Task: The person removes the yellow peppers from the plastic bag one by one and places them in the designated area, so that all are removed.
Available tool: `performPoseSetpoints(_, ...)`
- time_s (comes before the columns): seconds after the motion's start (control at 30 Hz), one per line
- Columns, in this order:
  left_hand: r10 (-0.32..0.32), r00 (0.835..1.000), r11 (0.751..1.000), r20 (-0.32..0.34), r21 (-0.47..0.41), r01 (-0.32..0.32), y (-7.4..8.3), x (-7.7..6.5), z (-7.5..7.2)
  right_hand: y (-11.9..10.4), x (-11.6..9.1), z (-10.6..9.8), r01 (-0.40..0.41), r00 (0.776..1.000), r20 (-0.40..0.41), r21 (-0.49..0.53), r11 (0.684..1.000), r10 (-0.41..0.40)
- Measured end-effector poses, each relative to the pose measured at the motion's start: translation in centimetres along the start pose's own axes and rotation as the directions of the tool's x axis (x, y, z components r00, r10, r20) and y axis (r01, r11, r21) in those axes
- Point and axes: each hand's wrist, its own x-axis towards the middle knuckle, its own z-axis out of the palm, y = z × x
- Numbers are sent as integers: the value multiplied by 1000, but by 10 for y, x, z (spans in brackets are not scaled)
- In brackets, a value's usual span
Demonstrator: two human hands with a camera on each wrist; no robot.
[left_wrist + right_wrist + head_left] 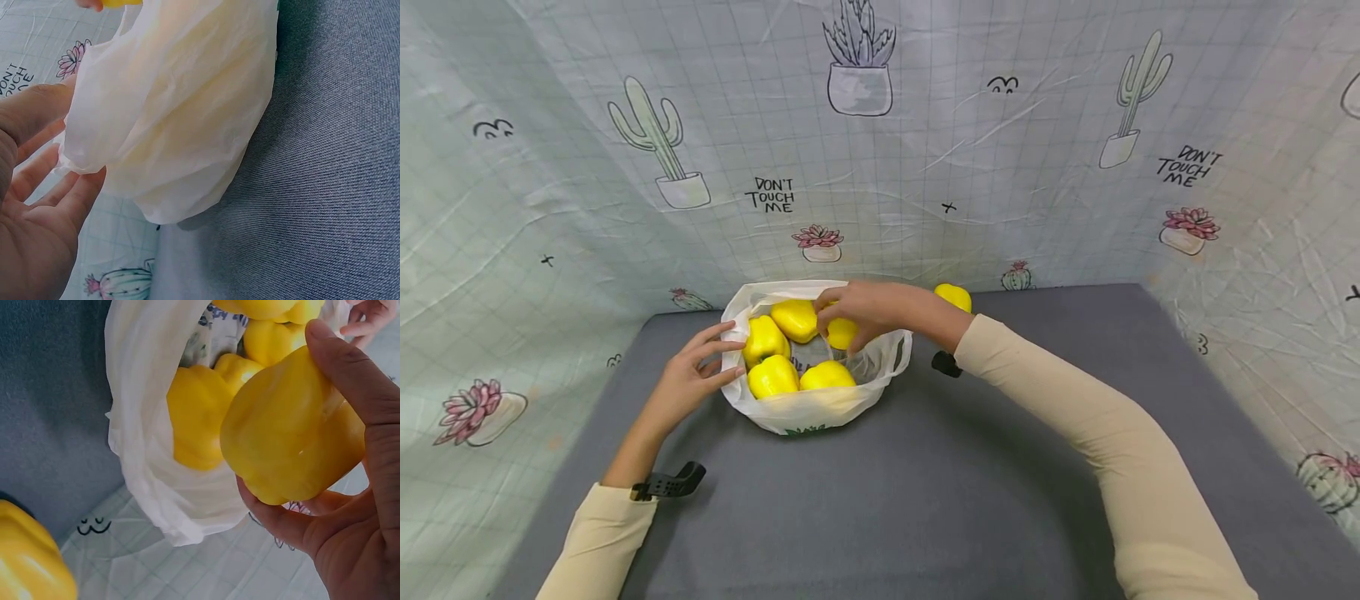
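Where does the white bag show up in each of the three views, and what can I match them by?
Head: white bag, just left of centre.
Left wrist: white bag, upper middle.
Right wrist: white bag, upper middle, partly behind the held yellow pepper.
Shared landmark: the grey tabletop, visible in all three.

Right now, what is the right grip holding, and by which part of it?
A yellow bell pepper, by opposite sides, between the right grip's thumb and fingers.

Pale gridded fabric (917,158) printed with potted cacti (659,142) hangs behind a grey surface (880,517).
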Motion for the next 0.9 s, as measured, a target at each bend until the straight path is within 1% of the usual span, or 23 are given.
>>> performPoseSetpoints(0.2,-3,1000,999,0,34,3,-3,0,1,7,-14,5,37,998,-45,98,995,-33)
performPoseSetpoints(0.27,2,1000,999,1,42,-2,-3,0,1,9,-19,8,45,997,-70,143,989,-35)
performPoseSetpoints(0.43,-2,1000,1000,9,28,2,-1,0,0,14,-30,13,59,991,-133,250,966,-26)
performPoseSetpoints(0.6,1,1000,1000,4,28,-1,0,-1,0,18,-39,18,85,984,-176,306,948,-31)
performPoseSetpoints(0.77,-1,1000,999,0,48,1,-3,-1,1,23,-49,24,89,977,-211,354,931,-13)
performPoseSetpoints(0.9,6,1000,999,-1,52,-6,-4,0,1,28,-55,26,81,974,-225,372,925,5)
